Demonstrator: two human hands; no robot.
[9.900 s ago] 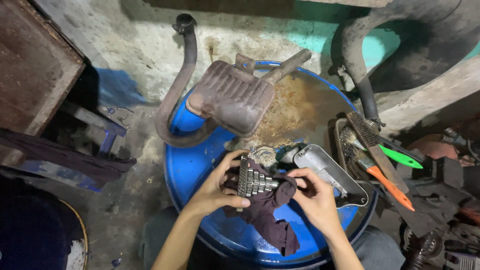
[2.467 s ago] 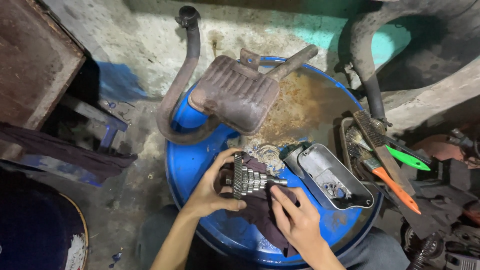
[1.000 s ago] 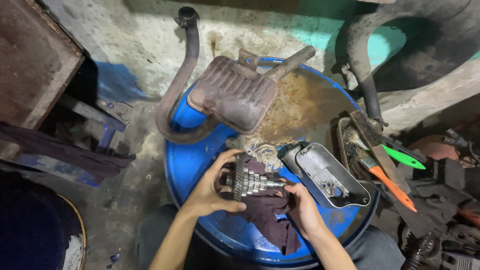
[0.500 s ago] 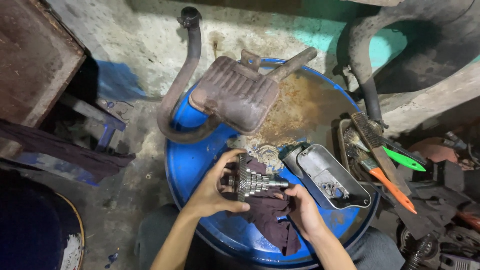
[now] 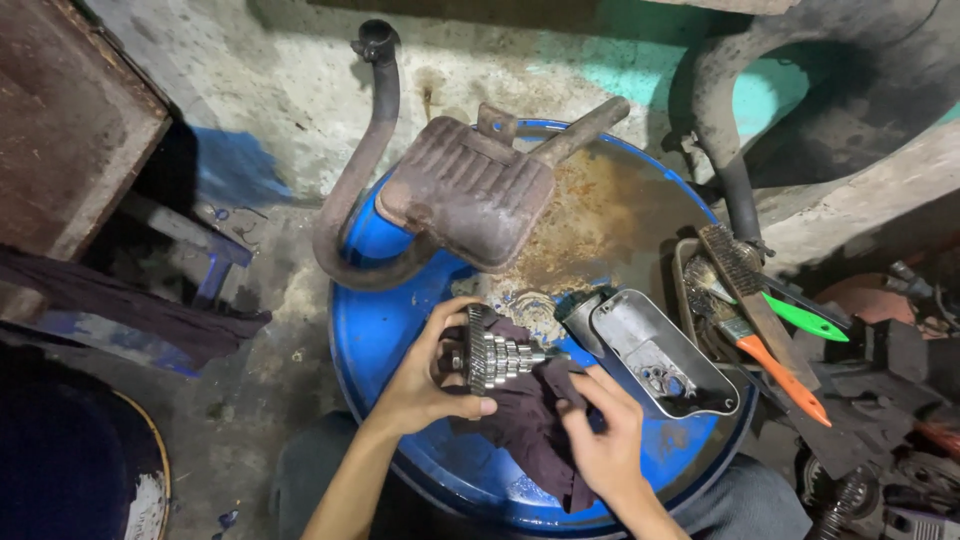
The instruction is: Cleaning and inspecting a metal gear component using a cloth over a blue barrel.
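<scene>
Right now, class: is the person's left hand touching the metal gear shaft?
Touching. The head view shows the left hand wrapped around the large toothed end of the gear shaft, thumb below and fingers over its top, with no gap visible.

Bright, shiny metal gear cluster [image 5: 497,357] against soft, matt dark cloth [image 5: 530,425] — glossy blue drum top [image 5: 400,330], rust-stained — and a rough, rusty muffler [image 5: 465,190] beyond.

One blue drum [image 5: 400,330] bears one rusty muffler [image 5: 465,190], one gear cluster [image 5: 495,357], one dark rag [image 5: 530,425] and one metal tray [image 5: 660,350]. Two hands show: left hand [image 5: 425,380], right hand [image 5: 605,440]. Beside the drum lie two brushes: orange-handled [image 5: 770,345] and green-handled [image 5: 805,320].
</scene>
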